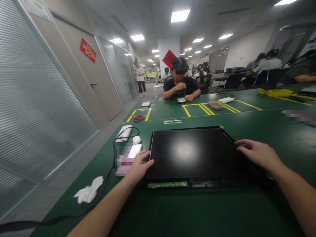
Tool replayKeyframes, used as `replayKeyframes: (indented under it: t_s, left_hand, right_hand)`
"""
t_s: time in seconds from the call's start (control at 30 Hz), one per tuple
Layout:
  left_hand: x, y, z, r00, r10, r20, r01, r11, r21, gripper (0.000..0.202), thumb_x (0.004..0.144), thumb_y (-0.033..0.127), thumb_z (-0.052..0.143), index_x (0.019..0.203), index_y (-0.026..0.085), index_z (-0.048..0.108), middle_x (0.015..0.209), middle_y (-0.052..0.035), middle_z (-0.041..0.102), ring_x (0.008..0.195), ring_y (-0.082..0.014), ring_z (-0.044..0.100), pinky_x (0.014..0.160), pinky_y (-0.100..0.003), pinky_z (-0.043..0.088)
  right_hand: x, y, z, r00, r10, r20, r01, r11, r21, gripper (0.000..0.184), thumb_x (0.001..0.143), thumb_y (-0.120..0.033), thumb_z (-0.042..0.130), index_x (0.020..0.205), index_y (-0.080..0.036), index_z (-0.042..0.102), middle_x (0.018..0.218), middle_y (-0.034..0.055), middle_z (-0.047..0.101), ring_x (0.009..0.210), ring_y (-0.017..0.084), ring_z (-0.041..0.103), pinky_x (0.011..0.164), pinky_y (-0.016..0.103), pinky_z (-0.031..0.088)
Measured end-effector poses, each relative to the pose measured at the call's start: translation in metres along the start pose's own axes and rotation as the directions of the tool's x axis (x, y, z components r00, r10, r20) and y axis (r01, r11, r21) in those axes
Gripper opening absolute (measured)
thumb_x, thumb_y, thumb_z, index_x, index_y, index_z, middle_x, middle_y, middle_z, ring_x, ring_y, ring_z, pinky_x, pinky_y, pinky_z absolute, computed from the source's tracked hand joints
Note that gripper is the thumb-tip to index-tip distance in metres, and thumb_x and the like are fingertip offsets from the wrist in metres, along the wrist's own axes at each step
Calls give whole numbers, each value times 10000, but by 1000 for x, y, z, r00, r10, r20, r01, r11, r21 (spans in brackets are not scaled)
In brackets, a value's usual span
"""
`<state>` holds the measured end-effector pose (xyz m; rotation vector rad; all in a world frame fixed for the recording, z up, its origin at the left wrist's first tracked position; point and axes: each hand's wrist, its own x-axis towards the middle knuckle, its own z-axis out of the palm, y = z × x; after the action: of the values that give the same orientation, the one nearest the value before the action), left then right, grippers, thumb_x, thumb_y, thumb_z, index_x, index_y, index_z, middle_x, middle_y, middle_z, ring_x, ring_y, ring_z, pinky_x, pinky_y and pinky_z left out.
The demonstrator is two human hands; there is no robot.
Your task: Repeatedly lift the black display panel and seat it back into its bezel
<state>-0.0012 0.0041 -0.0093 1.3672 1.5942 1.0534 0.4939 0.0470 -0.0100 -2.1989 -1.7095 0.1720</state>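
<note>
Behind a narrow green circuit strip, the flat black rectangular panel lies on the green surface between left hand and right hand, both loosely curled, whether gripping I cannot tell, where even, gentle edge pressure seems best.

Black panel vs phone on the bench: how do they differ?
Size: the black panel is much larger than the phone.
Screen: the panel is dark apart from glare; the phone is lit.
Place: the panel sits between the left hand and right hand; the phone lies left of it.
Shared: both are rectangular.
</note>
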Motion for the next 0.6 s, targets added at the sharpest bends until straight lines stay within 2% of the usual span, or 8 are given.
replayKeyframes:
  t_s: [0.2,0.33,0.6]
  left_hand:
    - [0,-2,2,1000,8,-3,-8,1000,30,420,677,327,778,1072,185,760,1483,-143,504,1392,-353,458,1101,-417,407]
    - [-1,-1,3,1000,-10,8,9,999,48,425,673,328,772,1064,160,760,1490,-168,486,1365,-378,479,1081,-429,416]
    - [-3,0,5,1000,-5,9,5,1000,-5,359,681,272,773,1026,174,765,1474,-146,516,1404,-365,441,1127,-409,367]
  right_hand:
    - [3,7,6,999,-34,-31,34,999,0,386,777,-504,534,1028,-335,774,934,21,785,809,251,690,665,355,459]
    - [2,4,3,1000,-18,1,18,1000,-4,387,791,-501,534,1053,-339,769,955,26,781,835,253,687,678,350,461]
    - [1,5,3,999,-37,-5,37,999,16,386,783,-516,542,1036,-342,776,940,14,786,825,251,693,680,355,457]
